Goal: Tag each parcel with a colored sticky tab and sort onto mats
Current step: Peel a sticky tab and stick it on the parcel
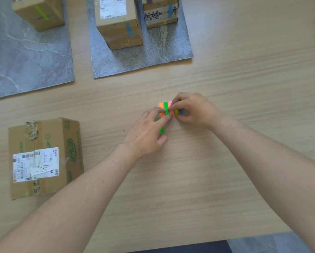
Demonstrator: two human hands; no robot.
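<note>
Cardboard parcel (43, 157) lies on the counter (226, 179) left of the left grip (147, 133) and right grip (193, 110), both pinching the sticky-tab pad (165, 106).

Wooden table (244, 70) carries left mat (29, 61), middle mat (144, 57) (both grey), parcel (43, 157), sticky tabs (165, 106).

Left hand (147, 136) and right hand (195, 110), both bare, on forearms (102, 189) uncovered throughout the view. Dark blue cloth (180, 247), possibly clothing, showed below the table's (244, 73) near edge.
</note>
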